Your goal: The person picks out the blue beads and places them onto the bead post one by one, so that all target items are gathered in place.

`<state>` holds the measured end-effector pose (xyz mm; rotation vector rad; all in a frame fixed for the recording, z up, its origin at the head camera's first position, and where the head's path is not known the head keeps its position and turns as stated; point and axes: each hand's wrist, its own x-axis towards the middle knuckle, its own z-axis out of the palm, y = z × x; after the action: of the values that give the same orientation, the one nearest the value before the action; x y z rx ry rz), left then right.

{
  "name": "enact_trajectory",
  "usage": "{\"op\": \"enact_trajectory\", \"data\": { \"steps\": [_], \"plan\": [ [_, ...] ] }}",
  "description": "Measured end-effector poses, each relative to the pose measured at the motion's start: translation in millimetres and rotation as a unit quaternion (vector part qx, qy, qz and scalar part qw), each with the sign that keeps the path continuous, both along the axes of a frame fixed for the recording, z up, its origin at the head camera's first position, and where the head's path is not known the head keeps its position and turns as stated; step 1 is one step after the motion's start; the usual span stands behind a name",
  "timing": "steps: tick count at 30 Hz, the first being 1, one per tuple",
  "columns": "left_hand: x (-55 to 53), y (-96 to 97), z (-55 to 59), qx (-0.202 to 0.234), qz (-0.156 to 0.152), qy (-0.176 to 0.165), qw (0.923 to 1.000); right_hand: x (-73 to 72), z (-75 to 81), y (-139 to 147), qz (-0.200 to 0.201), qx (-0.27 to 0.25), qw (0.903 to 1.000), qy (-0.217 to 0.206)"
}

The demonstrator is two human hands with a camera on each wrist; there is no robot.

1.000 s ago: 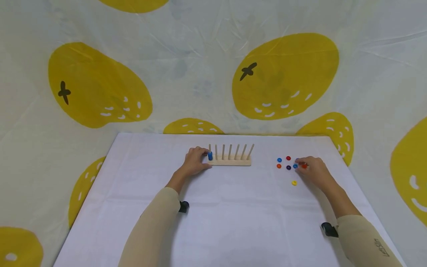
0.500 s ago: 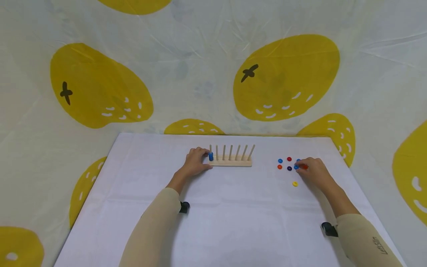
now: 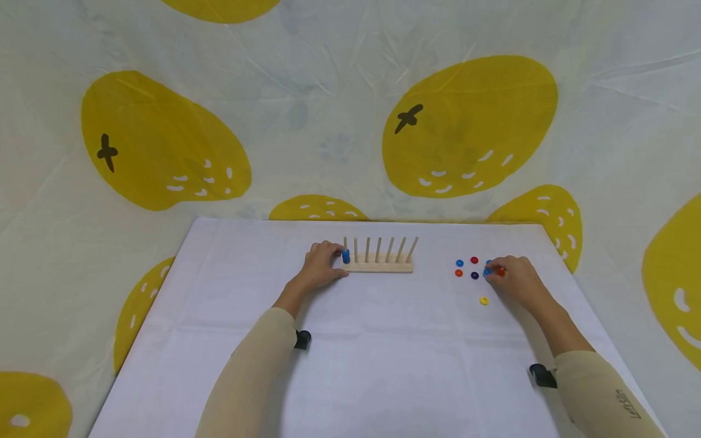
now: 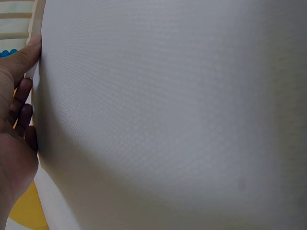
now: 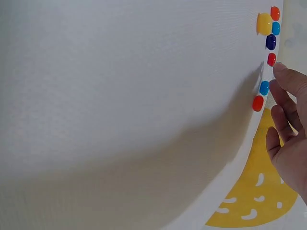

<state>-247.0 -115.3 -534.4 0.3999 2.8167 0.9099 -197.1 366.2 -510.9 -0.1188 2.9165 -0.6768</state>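
Note:
A light wooden peg stand (image 3: 380, 267) with several upright pegs sits near the far side of the table. Stacked blue beads (image 3: 345, 256) fill the lower part of its leftmost peg. My left hand (image 3: 319, 266) grips the stand's left end, with the thumb at the front edge of the base and the forefinger by the blue stack. On the right, my right hand (image 3: 516, 279) pinches a small blue ring bead (image 3: 487, 272) between thumb and forefinger, low over the table. In the right wrist view the fingers mostly hide that bead. An orange-red bead (image 5: 258, 103) lies near those fingers.
Loose beads lie left of and around the right hand: blue (image 3: 459, 263), red (image 3: 474, 260), orange (image 3: 459, 273), dark purple (image 3: 474, 275) and yellow (image 3: 484, 300). Another blue one is partly behind the fingers. A fruit-print cloth hangs behind the white table (image 3: 383, 365).
My right thumb and forefinger have closed on the blue bead, which has barely moved. The left hand and the peg stand stay in place.

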Motion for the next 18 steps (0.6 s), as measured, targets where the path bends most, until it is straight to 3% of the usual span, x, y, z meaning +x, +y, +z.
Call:
{"op": "enact_trajectory", "data": {
  "steps": [7, 18],
  "plan": [
    [0.1, 0.0, -0.5, -0.004, -0.001, -0.002, 1.0000, 1.0, 6.6, -8.0, 0.013, -0.014, 0.9997, 0.018],
    [0.4, 0.0, 1.1, -0.001, 0.001, 0.000, 1.0000, -3.9, 29.9, -35.9, 0.043, -0.028, 0.9968, 0.062]
  ]
}}
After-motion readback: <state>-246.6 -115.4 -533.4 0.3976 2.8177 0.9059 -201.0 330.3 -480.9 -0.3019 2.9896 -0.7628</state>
